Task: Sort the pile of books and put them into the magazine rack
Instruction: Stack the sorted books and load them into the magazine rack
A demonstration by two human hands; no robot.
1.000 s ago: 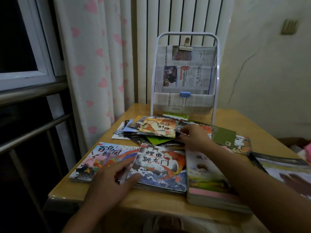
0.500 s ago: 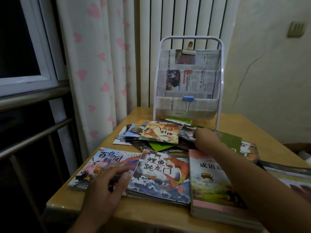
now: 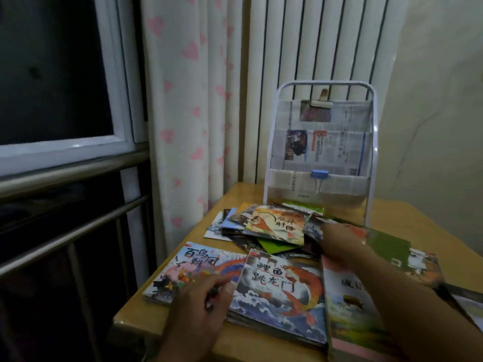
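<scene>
L hand (image 3: 201, 296) flat on paper phoenix book (image 3: 193, 267), grip loose, nothing held. R hand (image 3: 337, 244) on messy pile (image 3: 277, 226) by white wire rack (image 3: 321, 142); grip unclear. Best: lift one book, keep flat.

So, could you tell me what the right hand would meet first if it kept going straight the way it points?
Most likely the loose pile of small books just beyond the right hand, which points left and away over it; depth is hard to judge.
</scene>
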